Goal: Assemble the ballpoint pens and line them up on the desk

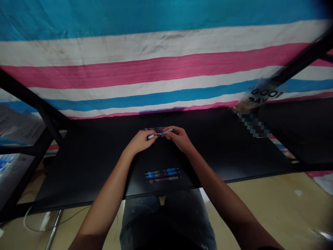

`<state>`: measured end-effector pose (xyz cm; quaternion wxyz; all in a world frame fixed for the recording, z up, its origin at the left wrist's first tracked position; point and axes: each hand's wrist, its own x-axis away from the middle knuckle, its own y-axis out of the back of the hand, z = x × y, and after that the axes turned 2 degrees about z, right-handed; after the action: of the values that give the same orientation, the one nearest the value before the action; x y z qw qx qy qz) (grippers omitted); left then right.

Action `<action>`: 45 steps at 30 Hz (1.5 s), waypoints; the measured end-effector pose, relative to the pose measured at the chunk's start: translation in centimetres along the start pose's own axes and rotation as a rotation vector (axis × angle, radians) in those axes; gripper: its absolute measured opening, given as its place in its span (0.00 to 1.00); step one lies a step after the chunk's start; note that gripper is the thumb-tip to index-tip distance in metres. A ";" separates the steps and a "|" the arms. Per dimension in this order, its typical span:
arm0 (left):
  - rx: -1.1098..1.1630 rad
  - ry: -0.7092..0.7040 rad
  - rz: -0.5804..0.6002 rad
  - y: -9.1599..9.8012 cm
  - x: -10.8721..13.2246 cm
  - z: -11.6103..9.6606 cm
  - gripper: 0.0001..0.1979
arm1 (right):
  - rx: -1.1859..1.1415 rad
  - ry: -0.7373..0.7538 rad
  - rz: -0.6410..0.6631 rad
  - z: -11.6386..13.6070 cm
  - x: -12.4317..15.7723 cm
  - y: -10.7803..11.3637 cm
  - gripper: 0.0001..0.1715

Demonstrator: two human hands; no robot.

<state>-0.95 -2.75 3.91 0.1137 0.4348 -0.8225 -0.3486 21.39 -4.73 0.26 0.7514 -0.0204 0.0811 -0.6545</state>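
My left hand (140,141) and my right hand (180,136) meet over the middle of the black table, fingers closed in a pinch. Between them is a slim pen (162,134) with a whitish left end and a pale right end. Both hands grip it; whether it is in one piece I cannot tell. Just beyond the fingers lie more pens (153,129), dark with red and blue parts, partly hidden by my hands. Nearer to me, several blue pens (162,172) lie side by side, with a dark pen with a grey end (163,179) in front.
The black tabletop (93,163) runs up to a striped blue, white and pink sheet (166,69). At the right back lies a clear printed plastic bag (262,95), by a dark metal post. Boxes or bags (18,125) sit on a rack at left.
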 end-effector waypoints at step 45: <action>-0.114 -0.079 -0.167 -0.2 -0.2 0.1 0.07 | -0.171 0.055 0.070 0.3 -0.2 -0.4 0.17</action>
<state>-0.80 -2.63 3.70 0.0762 0.4805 -0.7662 -0.4198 21.03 -4.61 0.59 0.7667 -0.0639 0.1579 -0.6190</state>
